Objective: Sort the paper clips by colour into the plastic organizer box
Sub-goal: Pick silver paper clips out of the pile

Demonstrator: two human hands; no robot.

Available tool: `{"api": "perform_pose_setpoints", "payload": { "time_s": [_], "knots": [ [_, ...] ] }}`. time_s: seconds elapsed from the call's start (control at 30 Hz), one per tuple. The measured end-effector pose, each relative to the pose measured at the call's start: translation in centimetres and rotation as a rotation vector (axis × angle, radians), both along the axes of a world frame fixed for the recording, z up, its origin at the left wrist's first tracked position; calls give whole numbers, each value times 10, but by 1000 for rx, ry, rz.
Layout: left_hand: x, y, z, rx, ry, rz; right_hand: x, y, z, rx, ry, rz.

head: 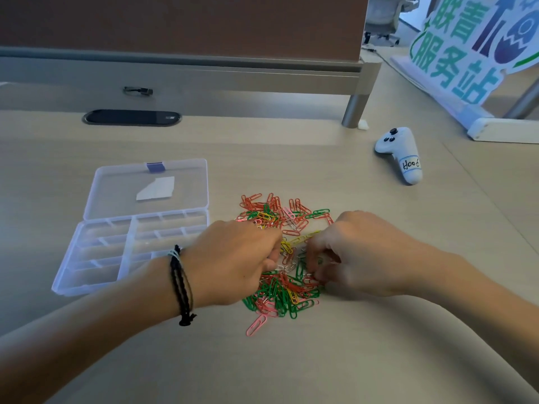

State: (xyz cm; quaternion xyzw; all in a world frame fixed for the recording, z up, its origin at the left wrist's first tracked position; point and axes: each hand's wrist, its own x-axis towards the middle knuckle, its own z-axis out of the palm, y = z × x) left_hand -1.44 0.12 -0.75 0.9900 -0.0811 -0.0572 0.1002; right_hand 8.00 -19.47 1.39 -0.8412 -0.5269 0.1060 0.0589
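Paper clips (280, 290) in green, red, pink, yellow and silver lie in one mixed heap on the desk (350, 360), just right of the plastic organizer box (96, 258). Box lid is folded back flat; all visible compartments appear empty, so sorting is judged to be at its first step.

Left hand (236, 258) and right hand (358, 255) both rest on the heap, fingers curled down into the clips. Left fingertips work among yellow clips; right fingers appear to pinch at green or red ones. Whether either hand has a clip secured cannot be told.

Next move calls for isolating clips of a single colour, lifting them free of tangled neighbours, and carrying them left to one compartment.

Outward: braided wristbands (182, 287) on the left wrist; white controller (399, 153) well apart at upper right.
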Motion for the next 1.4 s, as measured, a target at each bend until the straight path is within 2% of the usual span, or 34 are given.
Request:
{"api": "perform_pose_setpoints", "payload": {
  "time_s": [0.1, 0.23, 0.37, 0.43, 0.53, 0.7, 0.8, 0.9, 0.97, 1.07, 1.17, 1.27, 1.33, 1.4],
  "knots": [
    [-2, 4, -2, -91, 9, -5, 5, -5, -1, -15, -37, -37],
    [-1, 10, 4, -388, 40, -9, 9, -10, 4, -50, -39, -88],
    [2, 11, 7, -598, 74, 18, 1, -3, 8, -62, -80, -3],
    [3, 10, 4, -649, 91, 31, -1, 2, 6, -102, -195, 64],
    [2, 9, 0, -621, 98, 40, -6, 6, 3, -127, -441, 211],
    [2, 11, -3, -752, 65, 110, -7, 11, 1, -203, -486, 276],
    [3, 12, 1, -963, 172, 182, -4, 13, -5, -139, -528, 284],
    [3, 11, 3, -1232, 296, 237, 0, 10, -8, -62, -464, 244],
    [5, 8, 1, -1292, 296, 238, 4, 6, -7, -4, -251, 146],
    [7, 2, 1, -1312, 304, 258, 14, 0, -6, 175, 239, -42],
    [9, 2, 2, -1339, 352, 295, 23, -5, -8, 400, 884, -197],
    [12, 5, 7, -1501, 484, 381, 28, -10, -10, 603, 1545, -301],
    [16, 9, 11, -1613, 570, 410, 32, -11, -11, 650, 1795, -299],
    [18, 11, 12, -1591, 602, 397, 32, -9, -13, 665, 1909, -278]
  ]
}}
